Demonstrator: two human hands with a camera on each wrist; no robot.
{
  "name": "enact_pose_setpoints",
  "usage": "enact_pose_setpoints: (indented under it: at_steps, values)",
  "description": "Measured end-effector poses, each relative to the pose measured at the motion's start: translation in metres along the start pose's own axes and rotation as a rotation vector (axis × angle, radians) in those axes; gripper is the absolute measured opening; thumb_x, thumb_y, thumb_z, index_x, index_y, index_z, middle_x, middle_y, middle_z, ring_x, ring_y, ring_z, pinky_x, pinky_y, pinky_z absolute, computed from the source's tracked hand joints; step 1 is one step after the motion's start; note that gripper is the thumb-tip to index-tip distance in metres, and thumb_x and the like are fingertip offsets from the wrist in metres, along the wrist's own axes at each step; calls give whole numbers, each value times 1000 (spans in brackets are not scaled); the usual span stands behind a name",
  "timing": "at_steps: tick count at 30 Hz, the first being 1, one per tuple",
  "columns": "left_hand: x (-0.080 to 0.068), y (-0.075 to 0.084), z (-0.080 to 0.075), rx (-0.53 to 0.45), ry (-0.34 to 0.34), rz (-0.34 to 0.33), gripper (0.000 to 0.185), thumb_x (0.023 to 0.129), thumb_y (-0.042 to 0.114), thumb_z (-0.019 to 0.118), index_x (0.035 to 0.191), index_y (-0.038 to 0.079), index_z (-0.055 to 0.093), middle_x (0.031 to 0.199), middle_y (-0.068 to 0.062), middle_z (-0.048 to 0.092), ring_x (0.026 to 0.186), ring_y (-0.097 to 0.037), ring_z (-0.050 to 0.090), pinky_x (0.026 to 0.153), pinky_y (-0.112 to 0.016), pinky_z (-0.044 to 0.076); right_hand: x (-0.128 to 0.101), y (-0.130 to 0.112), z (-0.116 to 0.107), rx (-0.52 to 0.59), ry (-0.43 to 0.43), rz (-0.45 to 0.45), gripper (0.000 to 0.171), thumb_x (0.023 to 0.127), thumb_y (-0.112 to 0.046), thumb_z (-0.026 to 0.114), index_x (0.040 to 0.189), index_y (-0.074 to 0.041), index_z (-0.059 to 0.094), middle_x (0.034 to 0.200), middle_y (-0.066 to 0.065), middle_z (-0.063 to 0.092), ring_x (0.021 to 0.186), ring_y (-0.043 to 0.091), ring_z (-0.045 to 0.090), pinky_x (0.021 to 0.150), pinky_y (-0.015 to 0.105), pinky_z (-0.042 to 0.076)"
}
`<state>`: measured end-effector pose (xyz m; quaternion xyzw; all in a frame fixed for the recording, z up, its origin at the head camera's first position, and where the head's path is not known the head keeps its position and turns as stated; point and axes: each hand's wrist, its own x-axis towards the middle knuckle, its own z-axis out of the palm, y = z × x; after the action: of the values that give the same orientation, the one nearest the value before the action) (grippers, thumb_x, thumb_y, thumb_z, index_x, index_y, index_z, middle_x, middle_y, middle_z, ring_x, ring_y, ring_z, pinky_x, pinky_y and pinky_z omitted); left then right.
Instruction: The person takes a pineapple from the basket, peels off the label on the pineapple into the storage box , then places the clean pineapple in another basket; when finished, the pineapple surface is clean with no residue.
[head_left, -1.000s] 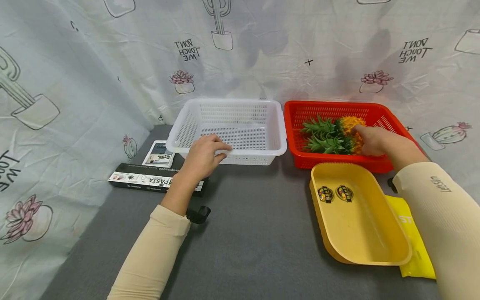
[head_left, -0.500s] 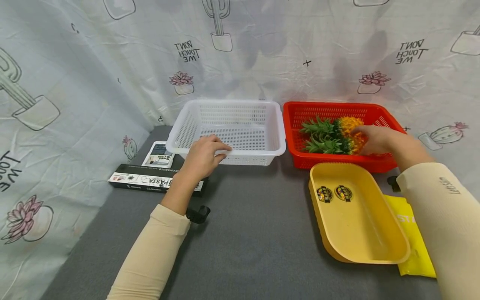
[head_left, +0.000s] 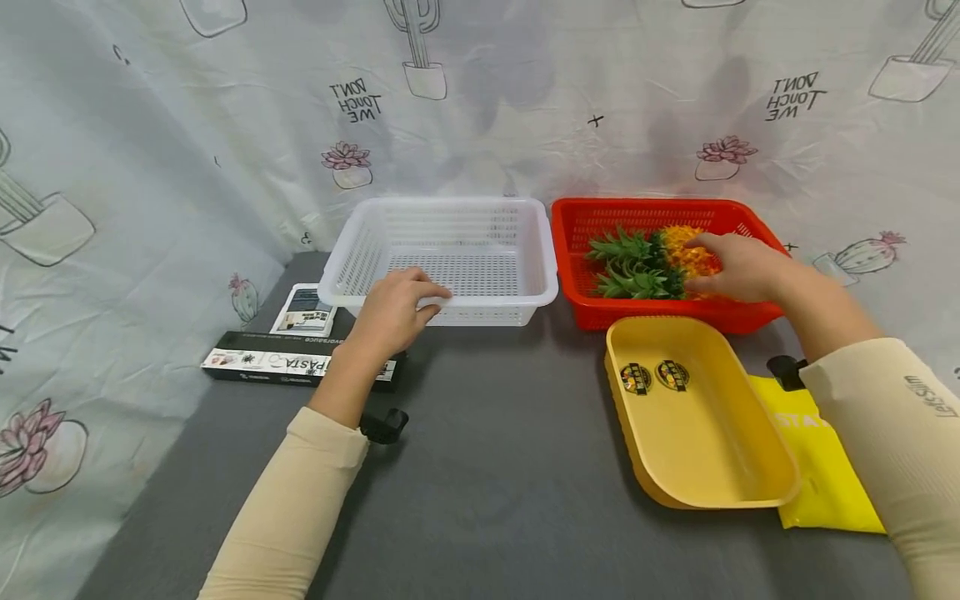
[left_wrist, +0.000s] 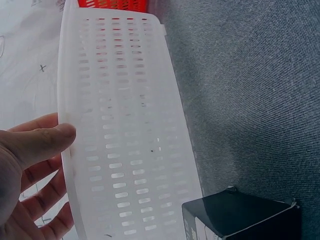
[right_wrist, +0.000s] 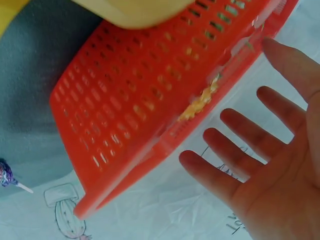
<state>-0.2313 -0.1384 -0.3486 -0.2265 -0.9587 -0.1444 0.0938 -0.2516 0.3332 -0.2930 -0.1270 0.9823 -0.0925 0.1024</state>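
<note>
My left hand grips the near rim of an empty white slotted basket. In the left wrist view the thumb lies on the rim of the white basket and the fingers reach behind its wall. A red slotted basket stands to its right and holds a toy pineapple with green leaves. My right hand is over the pineapple's orange body. In the right wrist view the right hand has its fingers spread straight above the red basket.
A yellow tray with two stickers lies in front of the red basket, partly on a yellow bag. A black pasta box and a small leaflet lie left of the white basket. Printed cloth walls close in behind and on the left.
My right hand has shifted slightly left over the pineapple's orange body. My left hand keeps its hold on the white basket's rim. The head view has turned a little.
</note>
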Motion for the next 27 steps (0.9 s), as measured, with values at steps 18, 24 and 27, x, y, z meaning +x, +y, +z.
enact_pose_setpoints:
  at_steps: [18,24,27]
  values:
    - [-8,-4,2,31,19,32,28,98,19,70,125,16,77,120,-11,67,111,-36,60,92,-55,48,-23,-61,26,66,209,-183,55,101,-28,67,148,-5,52,146,26,54,136,46,48,115,66,35]
    - [-12,-4,5,53,24,61,32,97,22,70,128,13,74,119,-12,66,108,-36,59,91,-54,48,-28,-83,34,74,215,-205,56,101,-30,68,150,-10,51,143,23,54,133,45,49,113,66,38]
    - [-15,-3,6,74,19,64,36,98,25,70,132,12,72,122,-13,65,110,-37,58,93,-54,47,-29,-94,39,65,228,-229,57,101,-30,68,151,-10,51,143,22,55,132,44,50,111,65,40]
